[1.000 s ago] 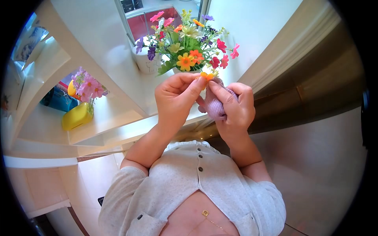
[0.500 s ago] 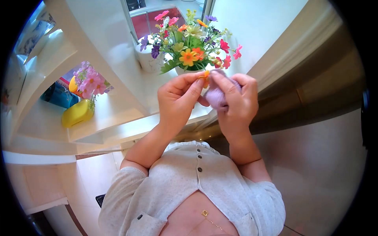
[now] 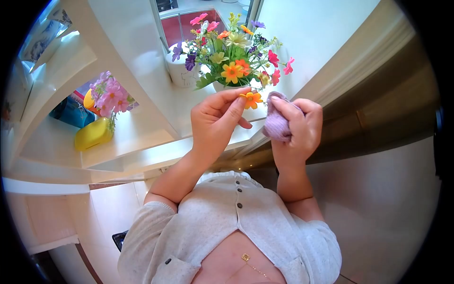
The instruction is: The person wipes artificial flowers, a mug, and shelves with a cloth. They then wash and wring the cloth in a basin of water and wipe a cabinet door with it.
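Between the thumb and fingertips of my left hand (image 3: 215, 116) is an orange artificial flower (image 3: 252, 100), its petals facing up toward me. My right hand (image 3: 301, 124) grips a bunched purple cloth (image 3: 277, 124), just to the right of that flower and apart from it. Behind both hands stands a bouquet of artificial flowers (image 3: 231, 72) in pink, purple, orange, yellow and white. Its pot (image 3: 221, 86) is white and mostly hidden by leaves and my left fingers. Whether the held flower is joined to the bouquet by a stem, I cannot tell.
A white canister (image 3: 182, 71) stands behind the bouquet on the left. The curved white shelf (image 3: 137, 142) at left holds pink flowers (image 3: 109, 97), a yellow container (image 3: 94, 135) and a blue container (image 3: 73, 113). A white wall panel (image 3: 326, 42) rises at right.
My right hand with the purple cloth has moved right and slightly down, away from the orange flower. The flower, partly covered before, now shows its open petals.
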